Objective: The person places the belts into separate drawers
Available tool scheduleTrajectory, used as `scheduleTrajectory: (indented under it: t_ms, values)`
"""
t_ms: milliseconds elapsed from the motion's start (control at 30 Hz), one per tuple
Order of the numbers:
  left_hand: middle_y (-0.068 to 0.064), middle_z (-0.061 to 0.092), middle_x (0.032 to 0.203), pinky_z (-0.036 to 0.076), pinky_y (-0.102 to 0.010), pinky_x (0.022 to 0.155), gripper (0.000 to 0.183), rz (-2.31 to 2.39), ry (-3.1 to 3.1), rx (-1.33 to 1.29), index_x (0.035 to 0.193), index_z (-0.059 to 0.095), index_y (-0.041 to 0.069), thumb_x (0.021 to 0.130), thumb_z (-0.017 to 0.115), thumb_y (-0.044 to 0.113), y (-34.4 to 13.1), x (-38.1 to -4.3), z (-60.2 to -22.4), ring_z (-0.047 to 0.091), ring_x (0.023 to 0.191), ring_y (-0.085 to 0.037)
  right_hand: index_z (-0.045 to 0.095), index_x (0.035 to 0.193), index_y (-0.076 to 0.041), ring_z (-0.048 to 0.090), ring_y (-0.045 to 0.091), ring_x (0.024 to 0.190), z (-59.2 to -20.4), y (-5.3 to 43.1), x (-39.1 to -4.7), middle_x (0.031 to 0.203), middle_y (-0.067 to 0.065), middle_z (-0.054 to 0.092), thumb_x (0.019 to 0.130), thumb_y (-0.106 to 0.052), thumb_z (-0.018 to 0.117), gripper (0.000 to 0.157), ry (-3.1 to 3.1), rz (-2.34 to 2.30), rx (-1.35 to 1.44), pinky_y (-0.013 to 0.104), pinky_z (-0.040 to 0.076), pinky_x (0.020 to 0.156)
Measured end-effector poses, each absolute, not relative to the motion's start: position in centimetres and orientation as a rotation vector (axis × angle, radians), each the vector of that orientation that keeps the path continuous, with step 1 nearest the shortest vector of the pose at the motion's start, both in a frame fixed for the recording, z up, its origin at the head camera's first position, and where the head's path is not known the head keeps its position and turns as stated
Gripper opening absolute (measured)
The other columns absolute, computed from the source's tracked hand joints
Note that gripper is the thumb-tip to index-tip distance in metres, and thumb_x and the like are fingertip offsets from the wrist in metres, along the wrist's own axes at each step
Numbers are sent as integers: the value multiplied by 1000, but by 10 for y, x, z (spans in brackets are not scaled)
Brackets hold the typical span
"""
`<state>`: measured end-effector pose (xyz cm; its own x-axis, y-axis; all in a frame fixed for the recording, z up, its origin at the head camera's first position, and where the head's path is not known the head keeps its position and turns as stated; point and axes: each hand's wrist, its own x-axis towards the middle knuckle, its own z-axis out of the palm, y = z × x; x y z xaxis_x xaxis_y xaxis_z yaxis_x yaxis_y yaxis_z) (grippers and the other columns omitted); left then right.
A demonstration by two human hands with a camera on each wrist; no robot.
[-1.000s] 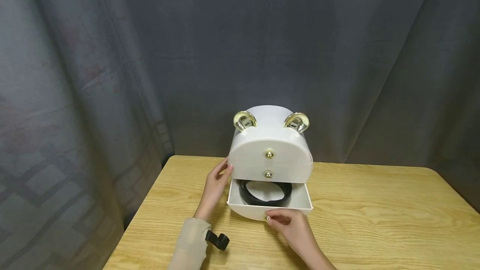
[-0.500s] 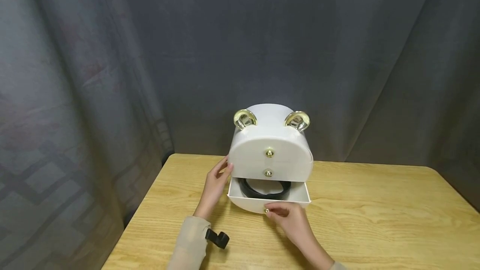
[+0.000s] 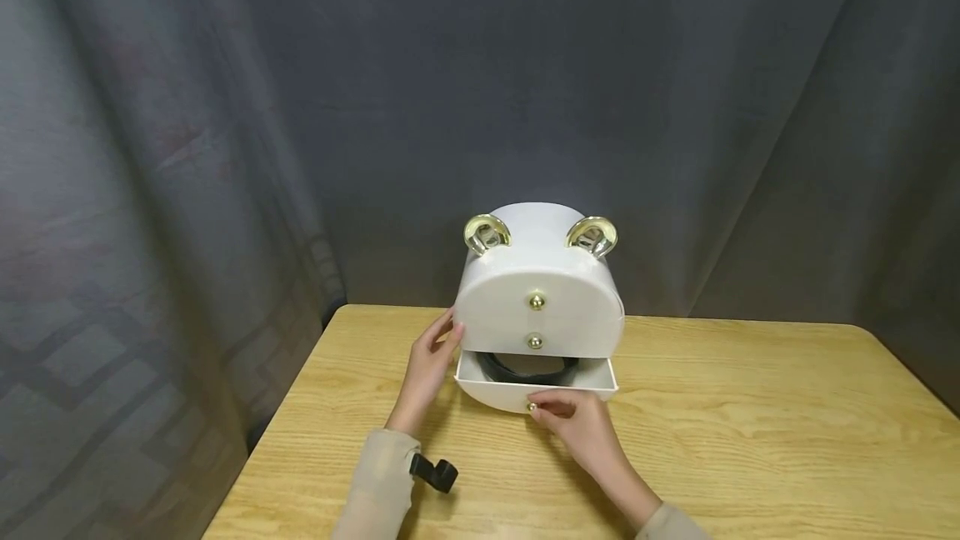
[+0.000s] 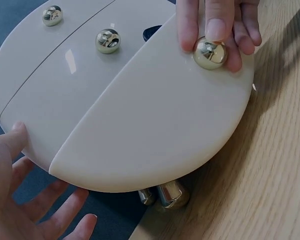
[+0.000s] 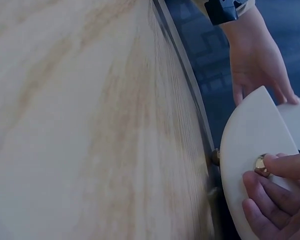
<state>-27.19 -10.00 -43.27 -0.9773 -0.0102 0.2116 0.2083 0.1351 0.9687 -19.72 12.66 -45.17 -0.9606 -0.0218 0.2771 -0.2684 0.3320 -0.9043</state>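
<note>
A white rounded storage box with gold ear-shaped rings on top stands on the table, its bottom drawer pulled partly out. Inside that drawer lies a black ring-shaped thing, half hidden under the box front. My right hand pinches the drawer's gold knob between thumb and fingers. At the box's left side rests my left hand; in the left wrist view its thumb touches the front edge and its other fingers spread, nearly straight, along the side. Two more gold knobs sit on the front above.
The wooden table reaches out on both sides of the box. Close behind it hangs a dark grey curtain. A black wrist mount sticks out from the left sleeve, and short gold feet show under the box.
My right hand has moved away from me with the knob, and the bottom drawer has slid further into the box. Less of the black ring shows. My left hand stays at the box's side.
</note>
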Motion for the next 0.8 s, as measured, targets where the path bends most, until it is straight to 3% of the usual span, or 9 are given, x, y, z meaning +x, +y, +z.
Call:
scheduleTrajectory:
  t_ms: [433,800]
  values:
    - [-17,52,142,50,-50,94,55,-1969,-2225,-189,148,49,15,100,58,41,-100,-272,-434,58,116,-33,79,91,-2,70,15,79,-456,124,-211,89,8,75,77,8,79,17,-2343,1625,260,23,56,72]
    - [-16,53,140,51,-43,90,53,-1947,-2229,-197,147,50,16,101,57,40,-99,-272,-434,59,115,-32,79,90,-5,70,12,77,-457,125,-220,88,6,75,76,11,78,21,-2365,1608,217,22,56,72]
